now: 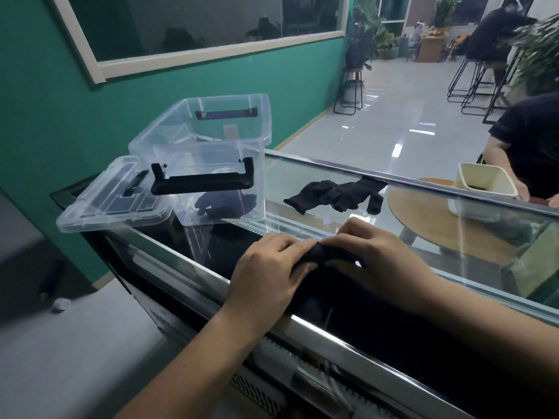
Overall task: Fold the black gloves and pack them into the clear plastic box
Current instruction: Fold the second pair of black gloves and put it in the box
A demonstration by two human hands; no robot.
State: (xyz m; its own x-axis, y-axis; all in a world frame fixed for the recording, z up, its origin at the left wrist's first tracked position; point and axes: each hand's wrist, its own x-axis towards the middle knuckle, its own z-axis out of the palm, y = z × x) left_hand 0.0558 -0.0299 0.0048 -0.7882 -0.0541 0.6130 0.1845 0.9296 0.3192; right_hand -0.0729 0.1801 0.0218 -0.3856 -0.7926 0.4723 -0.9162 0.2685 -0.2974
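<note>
Head view: left hand (266,275) and right hand (384,261), each grip pinched closed on one black glove (322,257) on glass counter (332,213); beyond, loose gloves (335,193); clear box (208,152) open, gloves inside (223,204), lid (112,195) beside it

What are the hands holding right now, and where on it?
Both the left hand and right hand pinch one black fabric glove at its bunched middle, fingertips meeting on top.
</note>
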